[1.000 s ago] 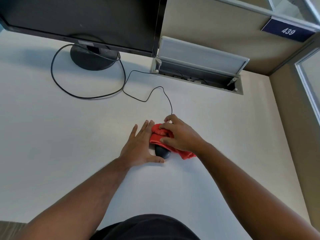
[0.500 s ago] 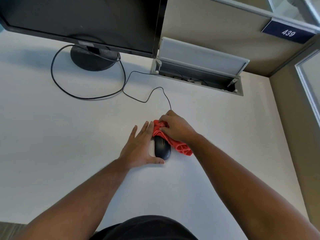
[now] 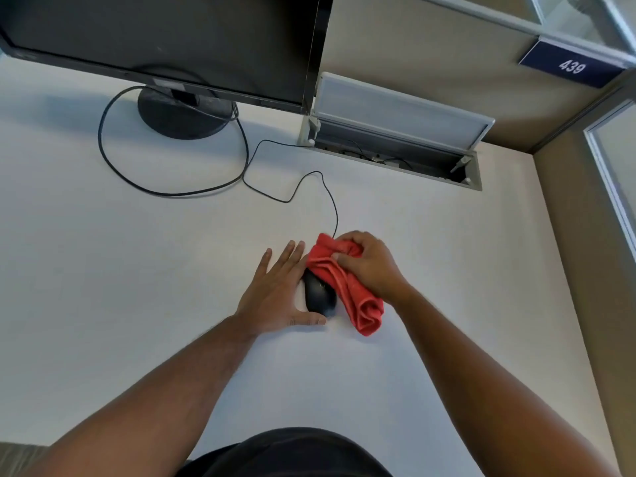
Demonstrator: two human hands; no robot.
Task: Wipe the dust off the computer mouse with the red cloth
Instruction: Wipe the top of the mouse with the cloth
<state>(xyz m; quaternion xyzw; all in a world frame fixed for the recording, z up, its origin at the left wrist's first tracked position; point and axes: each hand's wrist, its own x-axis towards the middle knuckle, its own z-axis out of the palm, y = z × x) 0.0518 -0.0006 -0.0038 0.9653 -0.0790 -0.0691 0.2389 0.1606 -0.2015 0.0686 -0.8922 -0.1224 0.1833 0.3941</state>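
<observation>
Counter (image 3: 103, 270): white, bearing all items.
Monitor (image 3: 165, 39): dark, at far edge.
Left hand (image 3: 275, 294): grip spread flat, bracing the mouse's left side, thumb at its rear.
Right hand (image 3: 370, 265): grip closed on bunched red cloth (image 3: 347, 287).
Computer mouse (image 3: 320, 294): black, corded, between both hands, front and right covered (wiping step under way). Next pass likely calls for sweeping over the exposed rear.

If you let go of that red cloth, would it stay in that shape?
Probably not. The cloth looks soft and floppy, bunched in folds under the right hand. Its free end droops beside the mouse, so it would likely slump flat.
</observation>
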